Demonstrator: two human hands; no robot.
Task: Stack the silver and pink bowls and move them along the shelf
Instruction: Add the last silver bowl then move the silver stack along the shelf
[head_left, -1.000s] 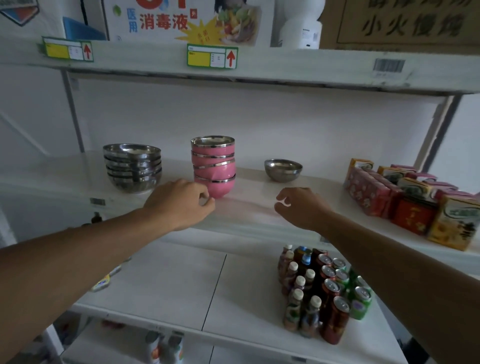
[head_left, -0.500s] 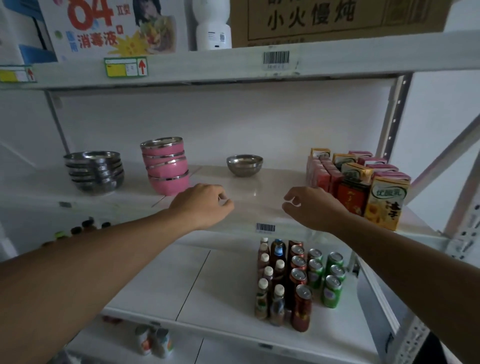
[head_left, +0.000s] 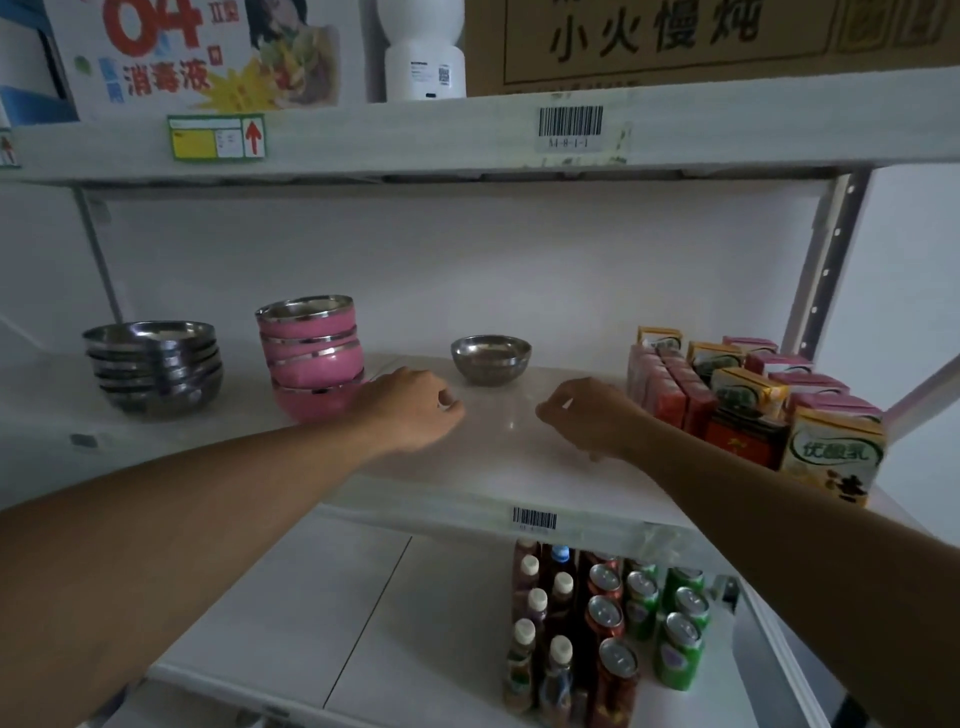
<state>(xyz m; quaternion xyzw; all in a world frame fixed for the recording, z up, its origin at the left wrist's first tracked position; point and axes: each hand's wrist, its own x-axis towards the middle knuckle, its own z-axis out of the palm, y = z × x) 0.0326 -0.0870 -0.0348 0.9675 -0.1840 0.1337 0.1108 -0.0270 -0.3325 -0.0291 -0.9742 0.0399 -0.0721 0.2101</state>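
Drink cartons (head_left: 748, 410) crowd the right end of the middle shelf, bottles (head_left: 540, 623) and cans (head_left: 649, 618) stand together below, and a white bottle (head_left: 424, 52) sits beside a cardboard box (head_left: 701, 41) above.

Both empty hands (head_left: 410, 413) before single silver bowl (head_left: 491, 359).

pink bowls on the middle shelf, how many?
4, all in one nested stack of pink bowls on the middle shelf, between the silver bowl stack and the lone silver bowl. The left hand partly covers the bottom one.
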